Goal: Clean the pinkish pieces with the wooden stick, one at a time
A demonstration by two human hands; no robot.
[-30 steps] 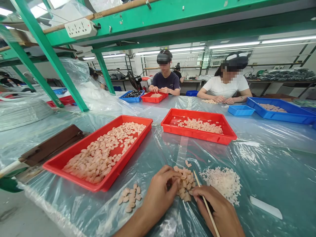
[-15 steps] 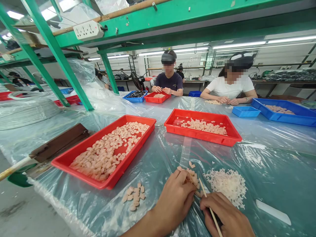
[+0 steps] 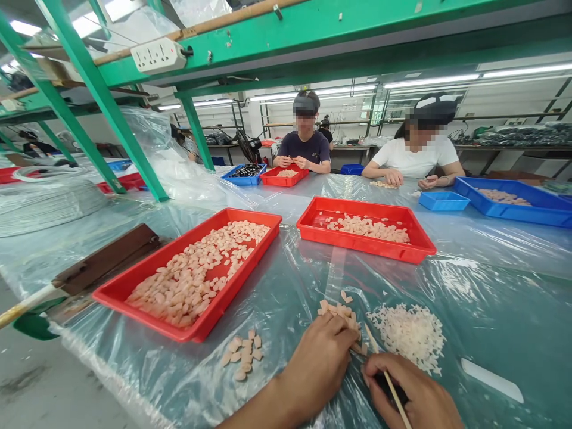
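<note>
Resting curled on the pale pieces [image 3: 342,314] heaped just ahead of it on the bench [image 3: 491,310], the left hand [image 3: 319,363] lies nearer them than the right hand [image 3: 413,396], which is closed round a thin stick [image 3: 388,381] slanting toward that heap

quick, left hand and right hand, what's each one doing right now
Left hand: fingers curled over the small pile of pinkish pieces; whether it grips one cannot be told.
Right hand: closed on a thin wooden stick.
</note>
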